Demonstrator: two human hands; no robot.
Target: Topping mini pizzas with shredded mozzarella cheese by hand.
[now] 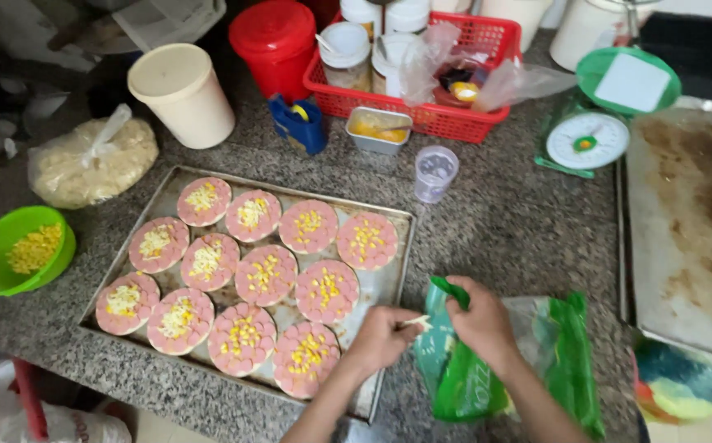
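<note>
A metal baking tray (pixel 389 283) on the granite counter holds several small round pizzas (pixel 265 273) topped with pink sausage slices and corn. To its right lies a green plastic bag (pixel 462 385). My right hand (pixel 480 320) grips the bag's top edge. My left hand (pixel 380 335) is beside it at the bag's mouth, pinching a small pale shred between its fingers.
A green bowl of corn (pixel 18 248) sits at the left, with a tied bag of pale food (pixel 91 160) behind it. A cream tub (pixel 182 93), red canister (pixel 276 43), red basket of jars (pixel 425 61), plastic cup (pixel 435 171), green scale (pixel 598 123) and empty tray (pixel 692 221) surround.
</note>
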